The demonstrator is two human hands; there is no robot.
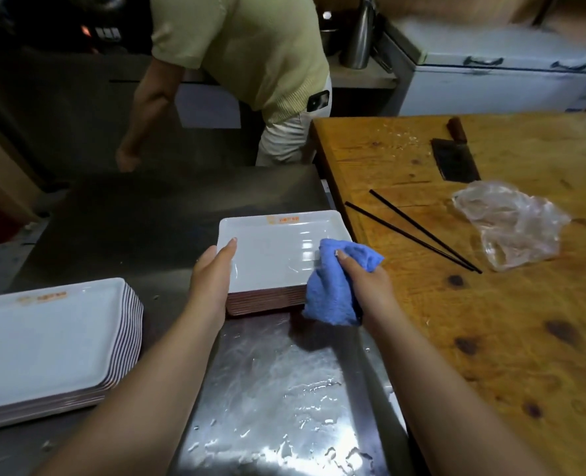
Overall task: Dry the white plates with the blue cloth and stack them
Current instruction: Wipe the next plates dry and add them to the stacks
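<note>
A stack of white rectangular plates point(271, 255) stands on the steel counter ahead of me. My left hand point(212, 273) grips the top plate's left rim, thumb on its upper face. My right hand point(367, 283) holds the bunched blue cloth point(332, 286) against the plate's right front corner; part of the cloth hangs over the stack's edge. A second stack of white plates point(44, 341) sits at the near left, apart from both hands.
The steel counter point(278, 400) in front of me is wet. On the wooden table point(490, 321) to the right lie two black chopsticks point(411, 231), a clear plastic bag point(511, 225) and a cleaver point(454, 159). A person point(236, 70) stands beyond the counter.
</note>
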